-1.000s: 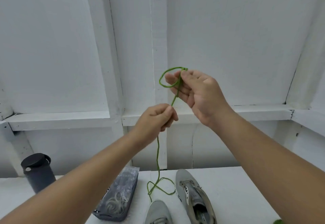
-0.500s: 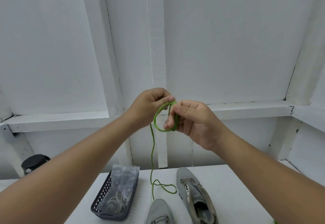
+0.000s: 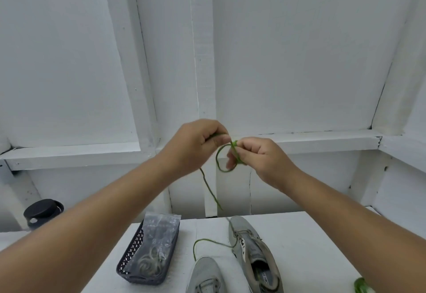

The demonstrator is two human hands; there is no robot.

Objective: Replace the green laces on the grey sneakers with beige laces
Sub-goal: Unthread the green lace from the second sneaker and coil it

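Observation:
Both hands are raised in front of the white wall, holding a green lace. My left hand pinches the lace near its top. My right hand grips several coiled loops of the same lace. The free length of the lace hangs down to the table and curls between two grey sneakers. One unlaced sneaker lies at centre right, the other shows only its toe at the bottom edge. A clear bag of beige laces sits in a dark basket.
A dark bottle with a black lid stands at the far left of the white table. A green object peeks in at the bottom right corner. A white ledge runs along the wall behind my hands.
My right hand has come down from above and met my left hand at ledge height. More lace is coiled on my right fingers, and the tail on the table has shortened.

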